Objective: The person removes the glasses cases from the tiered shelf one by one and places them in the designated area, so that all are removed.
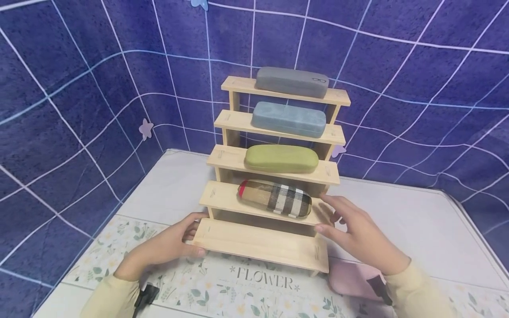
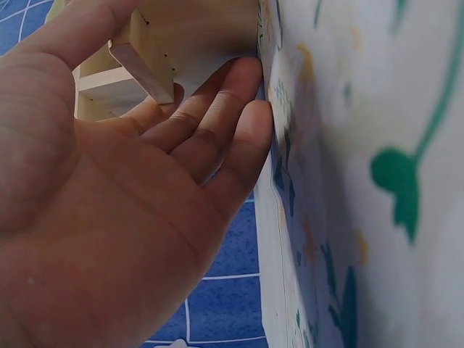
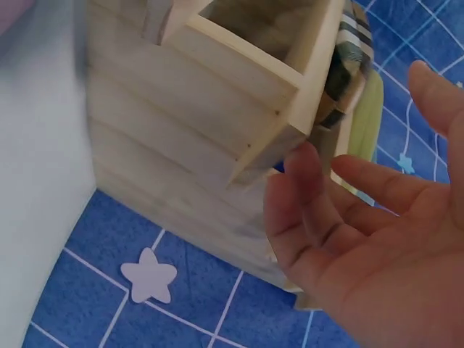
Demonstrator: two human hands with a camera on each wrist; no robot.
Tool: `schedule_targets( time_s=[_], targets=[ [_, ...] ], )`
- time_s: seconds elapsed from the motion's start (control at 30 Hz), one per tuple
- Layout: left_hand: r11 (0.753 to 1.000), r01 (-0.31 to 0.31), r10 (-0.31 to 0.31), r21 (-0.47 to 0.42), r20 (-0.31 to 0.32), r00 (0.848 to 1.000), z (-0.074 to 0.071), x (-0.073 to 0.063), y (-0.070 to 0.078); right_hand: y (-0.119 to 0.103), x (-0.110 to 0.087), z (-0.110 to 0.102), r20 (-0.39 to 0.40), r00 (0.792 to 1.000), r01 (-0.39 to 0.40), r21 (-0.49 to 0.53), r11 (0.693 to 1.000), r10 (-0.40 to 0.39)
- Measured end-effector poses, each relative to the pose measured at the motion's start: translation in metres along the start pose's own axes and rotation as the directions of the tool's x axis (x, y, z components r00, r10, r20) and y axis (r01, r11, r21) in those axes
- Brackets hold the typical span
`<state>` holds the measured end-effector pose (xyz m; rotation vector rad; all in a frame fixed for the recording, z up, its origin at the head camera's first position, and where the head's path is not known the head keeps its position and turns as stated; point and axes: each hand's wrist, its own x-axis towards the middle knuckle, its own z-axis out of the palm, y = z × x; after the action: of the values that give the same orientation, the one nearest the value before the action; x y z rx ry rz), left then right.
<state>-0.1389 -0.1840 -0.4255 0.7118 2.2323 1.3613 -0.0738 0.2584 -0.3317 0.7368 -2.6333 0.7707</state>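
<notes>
A light wooden five-step display shelf (image 1: 262, 247) stands between the hands. My left hand (image 1: 171, 238) holds the left end of its lowest step, thumb at the front corner and fingers behind. In the left wrist view, those fingers (image 2: 225, 116) reach past the board end. My right hand (image 1: 359, 229) is at the right end of the second-lowest step, fingers loosely bent; its fingertips (image 3: 301, 163) are right at the board's corner. On that step lies a plaid glasses case (image 1: 274, 198). Above it are a green case (image 1: 281, 159), a blue case (image 1: 289, 119) and a grey case (image 1: 292, 81).
A pink case (image 1: 350, 278) lies on the table beneath the right forearm. A floral mat (image 1: 258, 291) printed FLOWER covers the table (image 1: 397, 207) in front. Behind hangs a blue cloth (image 1: 119, 88) with white grid lines and stars.
</notes>
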Motion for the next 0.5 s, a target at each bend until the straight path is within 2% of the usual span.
schedule_targets(
  time_s=[0.3, 0.5],
  targets=[
    [1.000, -0.008, 0.008, 0.002, 0.003, 1.000, -0.001, 0.000, 0.001, -0.008, 0.021, 0.013, 0.108, 0.981, -0.168, 0.060, 0.984, 0.161],
    [1.000, 0.008, -0.008, 0.004, 0.000, 1.000, 0.001, 0.000, 0.002, -0.012, 0.035, 0.025, 0.106, 0.981, -0.161, -0.014, 0.987, 0.162]
  ],
)
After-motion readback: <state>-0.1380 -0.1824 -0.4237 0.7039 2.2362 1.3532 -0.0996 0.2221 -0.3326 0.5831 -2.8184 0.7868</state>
